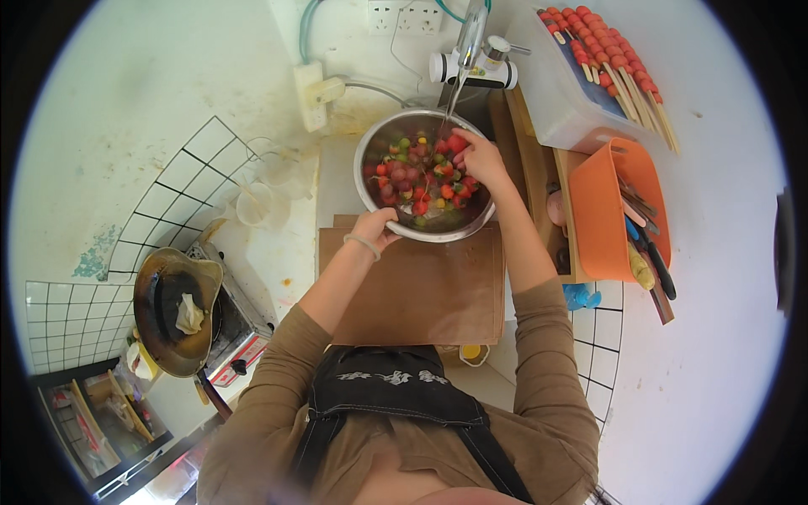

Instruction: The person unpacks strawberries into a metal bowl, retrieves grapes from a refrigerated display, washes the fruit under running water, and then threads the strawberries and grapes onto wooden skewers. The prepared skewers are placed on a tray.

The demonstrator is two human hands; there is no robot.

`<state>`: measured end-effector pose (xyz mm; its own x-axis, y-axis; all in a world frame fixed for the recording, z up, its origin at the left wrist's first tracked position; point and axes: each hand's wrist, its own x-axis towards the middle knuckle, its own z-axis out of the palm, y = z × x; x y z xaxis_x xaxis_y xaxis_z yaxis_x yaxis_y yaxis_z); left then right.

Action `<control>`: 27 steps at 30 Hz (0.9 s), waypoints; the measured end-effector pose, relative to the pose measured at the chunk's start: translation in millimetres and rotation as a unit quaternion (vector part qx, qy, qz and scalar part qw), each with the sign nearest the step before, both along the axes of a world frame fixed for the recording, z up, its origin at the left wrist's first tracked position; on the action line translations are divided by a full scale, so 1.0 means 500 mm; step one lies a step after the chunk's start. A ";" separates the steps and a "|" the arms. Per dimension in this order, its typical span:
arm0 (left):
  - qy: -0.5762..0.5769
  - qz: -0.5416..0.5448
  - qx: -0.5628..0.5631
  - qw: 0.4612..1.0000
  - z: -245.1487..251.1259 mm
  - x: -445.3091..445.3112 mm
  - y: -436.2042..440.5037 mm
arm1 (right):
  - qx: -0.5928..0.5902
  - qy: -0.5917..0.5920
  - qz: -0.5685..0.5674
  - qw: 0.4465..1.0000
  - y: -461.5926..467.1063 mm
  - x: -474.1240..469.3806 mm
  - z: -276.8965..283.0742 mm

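A round stainless steel bowl holds water and mixed fruit, with strawberries, grapes and small green and yellow fruits among it. My left hand grips the bowl's near left rim, thumb over the edge. At the far right side of the bowl, my right hand is over the fruit, fingers bent and pointing in at a red strawberry; whether it grips anything is unclear. Water runs from a chrome faucet into the bowl's far side. Below the bowl lies a brown board or mat.
Skewered red fruit lies on a translucent plastic bin at the back right. Nearer stands an orange basket of knives and utensils. At left, a pan sits on a portable gas stove. Power sockets are on the back wall.
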<state>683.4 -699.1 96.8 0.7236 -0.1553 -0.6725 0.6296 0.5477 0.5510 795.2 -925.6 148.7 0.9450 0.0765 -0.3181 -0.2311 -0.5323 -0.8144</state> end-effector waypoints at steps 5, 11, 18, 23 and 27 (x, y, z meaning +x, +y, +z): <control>0.003 -0.007 0.015 1.000 0.016 -0.005 -0.004 | -0.150 -0.118 0.040 0.981 -0.013 0.033 -0.074; 0.002 0.010 0.023 1.000 0.006 -0.010 0.013 | -0.205 -0.147 0.044 0.967 0.005 0.052 -0.085; -0.002 -0.019 -0.005 1.000 -0.002 -0.002 -0.022 | 0.339 0.167 -0.086 0.922 0.038 0.084 -0.263; -0.017 -0.043 -0.001 0.999 0.023 0.012 -0.015 | 0.304 0.104 0.045 0.946 0.071 0.073 -0.218; -0.004 -0.024 -0.031 0.999 0.012 0.023 -0.018 | 0.043 -0.083 0.175 0.980 0.103 -0.011 -0.076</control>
